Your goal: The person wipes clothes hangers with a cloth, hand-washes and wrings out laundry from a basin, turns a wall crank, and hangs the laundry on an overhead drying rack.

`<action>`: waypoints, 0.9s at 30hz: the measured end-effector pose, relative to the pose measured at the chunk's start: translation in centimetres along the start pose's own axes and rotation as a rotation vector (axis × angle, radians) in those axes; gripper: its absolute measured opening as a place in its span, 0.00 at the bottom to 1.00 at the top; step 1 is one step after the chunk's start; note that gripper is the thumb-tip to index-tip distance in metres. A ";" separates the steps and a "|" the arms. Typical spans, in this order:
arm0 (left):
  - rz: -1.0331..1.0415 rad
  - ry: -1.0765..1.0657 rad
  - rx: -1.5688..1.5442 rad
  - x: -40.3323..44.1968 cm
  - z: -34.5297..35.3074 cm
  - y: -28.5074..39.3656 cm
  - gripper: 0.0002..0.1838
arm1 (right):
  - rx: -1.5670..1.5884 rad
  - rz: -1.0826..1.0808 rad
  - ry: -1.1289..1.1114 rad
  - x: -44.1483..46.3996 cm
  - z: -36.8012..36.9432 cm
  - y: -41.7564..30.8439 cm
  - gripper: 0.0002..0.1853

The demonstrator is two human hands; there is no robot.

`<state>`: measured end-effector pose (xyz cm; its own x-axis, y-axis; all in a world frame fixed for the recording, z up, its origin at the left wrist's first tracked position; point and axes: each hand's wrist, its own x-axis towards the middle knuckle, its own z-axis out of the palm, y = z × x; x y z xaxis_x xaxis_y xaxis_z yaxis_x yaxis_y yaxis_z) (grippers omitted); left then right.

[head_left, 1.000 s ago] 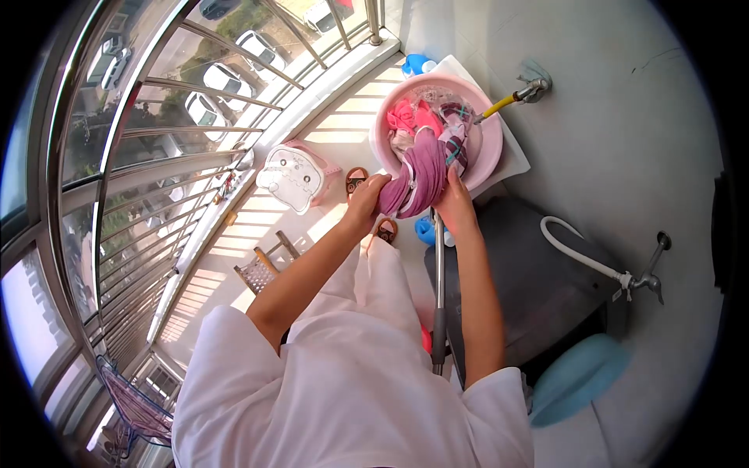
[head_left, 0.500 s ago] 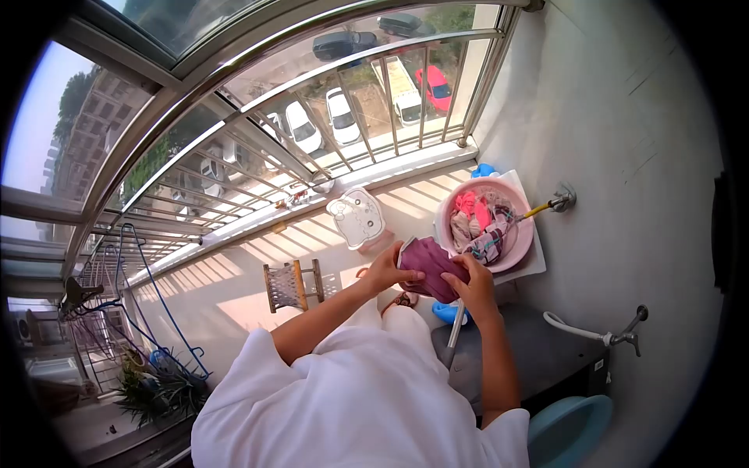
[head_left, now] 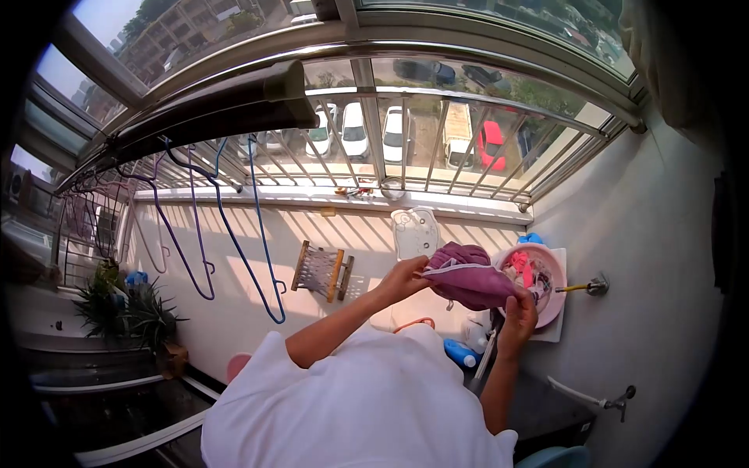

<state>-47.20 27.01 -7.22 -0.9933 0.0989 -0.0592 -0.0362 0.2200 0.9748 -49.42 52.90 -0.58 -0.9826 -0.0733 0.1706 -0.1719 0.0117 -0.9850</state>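
A purple piece of clothing (head_left: pixel 472 287) with a thin pale edge is stretched between my two hands in front of my body. At its left end, the fingers of my left hand (head_left: pixel 409 278) are closed on the cloth edge. My right hand (head_left: pixel 516 318) grips the lower right corner, thumb up against the fabric. Bunched folds form the upper part of the garment, while the lower part is flatter. Just beyond my right hand, a pink basin (head_left: pixel 559 290) holds pink and patterned clothes (head_left: pixel 529 271); the purple cloth partly covers its left side.
Several hangers (head_left: pixel 221 226) hang at left from a dark drying rack (head_left: pixel 226 101). A woven folding stool (head_left: pixel 318 271) and a white cat-face stool (head_left: pixel 416 232) stand on the floor. A blue bottle (head_left: pixel 462 353) lies near my right forearm. Railings, wall taps (head_left: pixel 620 404) and potted plants (head_left: pixel 148 308) surround me.
My view has turned left, bringing the drying rack and hangers into fuller sight. My hands have spread apart, and the purple garment, bunched before, is now drawn out wider with its pale edge showing.
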 end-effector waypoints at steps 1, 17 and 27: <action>0.033 0.038 0.192 -1.0 -1.4 0.3 0.14 | 0.032 -0.010 -0.054 0.6 2.1 -0.9 0.06; 0.364 0.227 -0.225 -5.8 -14.7 2.7 0.11 | -0.044 -0.032 -0.237 1.7 15.5 -4.0 0.05; 0.265 -0.262 0.492 -1.9 -12.8 -4.9 0.16 | -0.338 -0.063 -0.139 0.3 8.5 -5.4 0.03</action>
<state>-46.54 13.34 -9.09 -0.8994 0.4331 0.0600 0.3252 0.5707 0.7540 -48.22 44.33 4.63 -0.9546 -0.2184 0.2026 -0.2677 0.3303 -0.9051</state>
